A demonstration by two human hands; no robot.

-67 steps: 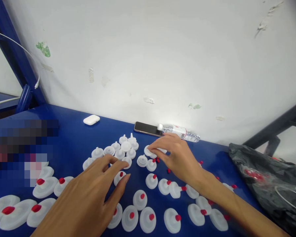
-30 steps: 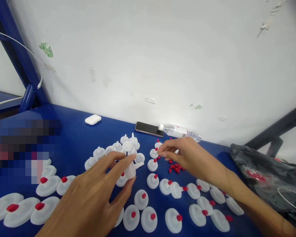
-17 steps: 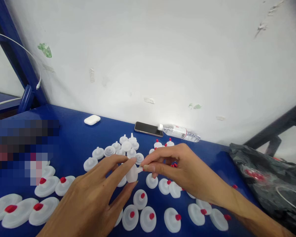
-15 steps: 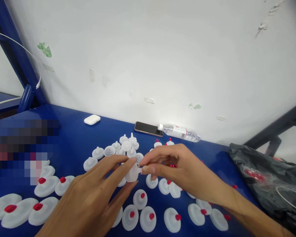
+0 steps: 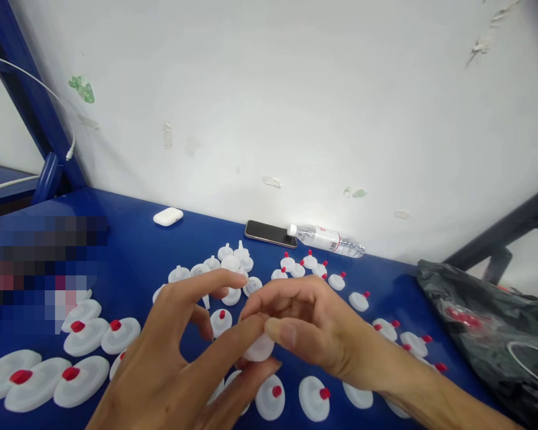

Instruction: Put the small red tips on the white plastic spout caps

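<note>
A translucent white nozzle cap (image 5: 259,349) is held between both hands above the table. My left hand (image 5: 197,352) grips it between a finger and the thumb, its index finger raised off it. My right hand (image 5: 309,325) closes over the cap's upper right side with thumb and curled fingers, hiding its spout. A red-tipped cap (image 5: 221,323) stands just behind the hands. Several more red-tipped caps, such as one white cap (image 5: 314,399) in front, stand on the table around them. Behind my left hand lies a cluster of caps without red tips (image 5: 230,263).
Along the wall lie a white earphone case (image 5: 168,216), a phone (image 5: 271,233) and a water bottle (image 5: 326,239). More red-tipped caps (image 5: 86,336) stand at the left beside a blurred-out patch. A black plastic bag (image 5: 479,322) with red pieces covers the right side.
Both hands have moved right and slightly nearer with the cap. My right fingers have gone from pinching the spout to wrapping over the cap. My left index finger has lifted off.
</note>
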